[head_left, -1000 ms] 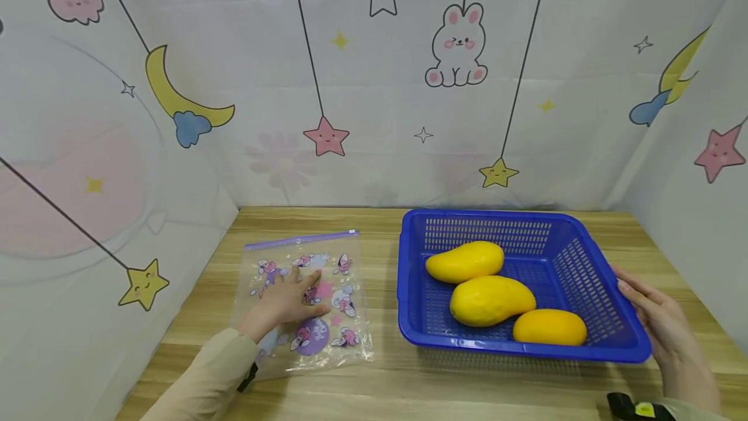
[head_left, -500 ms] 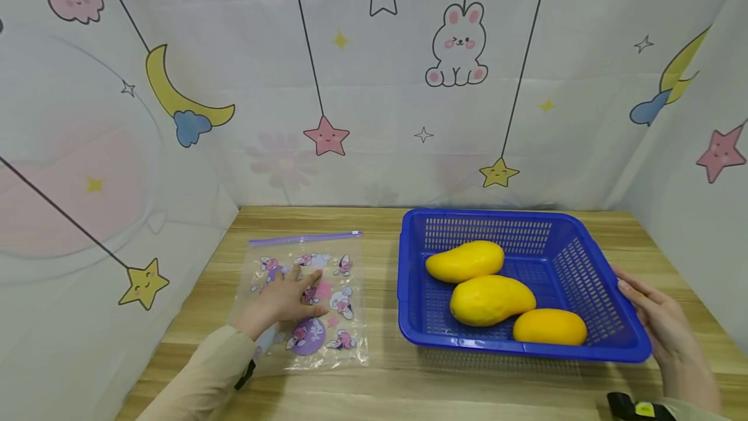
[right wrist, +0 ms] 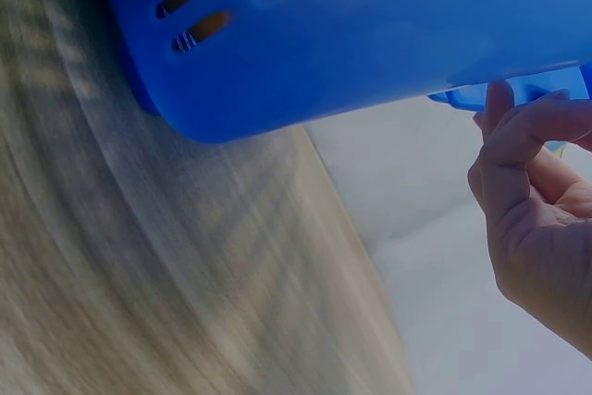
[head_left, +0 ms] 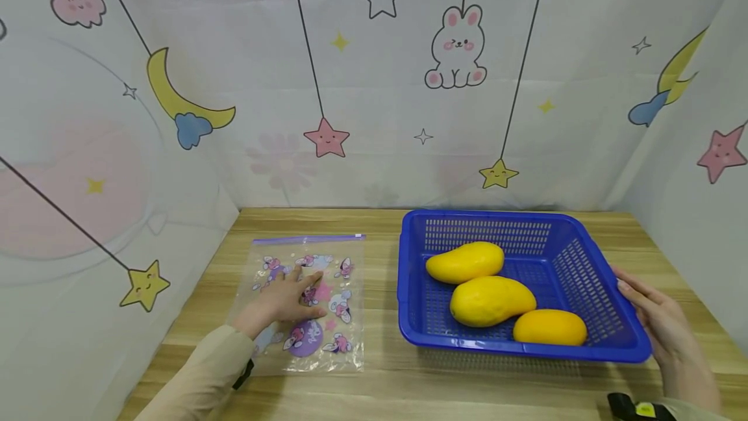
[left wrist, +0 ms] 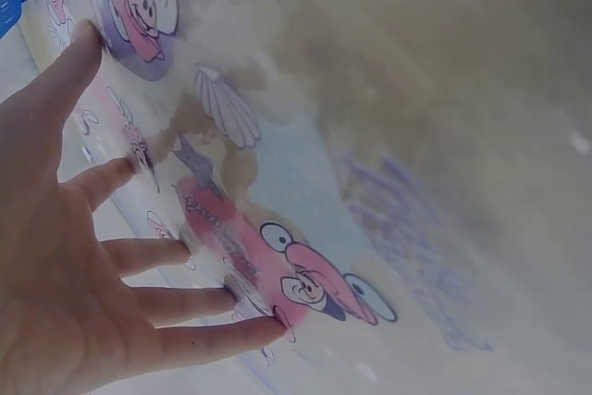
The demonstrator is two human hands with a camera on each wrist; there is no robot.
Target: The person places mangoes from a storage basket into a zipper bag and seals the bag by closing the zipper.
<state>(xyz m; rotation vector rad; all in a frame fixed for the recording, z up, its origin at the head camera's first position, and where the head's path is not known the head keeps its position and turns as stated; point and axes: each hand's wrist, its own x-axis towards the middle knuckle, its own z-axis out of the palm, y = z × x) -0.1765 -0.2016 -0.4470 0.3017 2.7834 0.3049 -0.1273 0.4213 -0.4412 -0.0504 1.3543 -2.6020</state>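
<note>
Clear plastic printed with pink cartoon figures, the zip bag (head_left: 306,301) lies flat on the wooden table (head_left: 386,388), purple seal strip at its far edge. We press our left hand (head_left: 280,301) on it, fingers straight and spread. Our right hand (head_left: 657,317) rests relaxed against the blue basket's (head_left: 613,343) right rim, gripping nothing. We judge this the staging step; next calls for opening the bag to take the three yellow mangoes (head_left: 489,299).

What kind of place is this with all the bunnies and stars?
Probably a small tabletop booth set up for recording, not a real kitchen. A wooden table is walled on three sides by a cartoon cloth backdrop, and it holds only a blue basket of mangoes and a printed zip bag.
</note>
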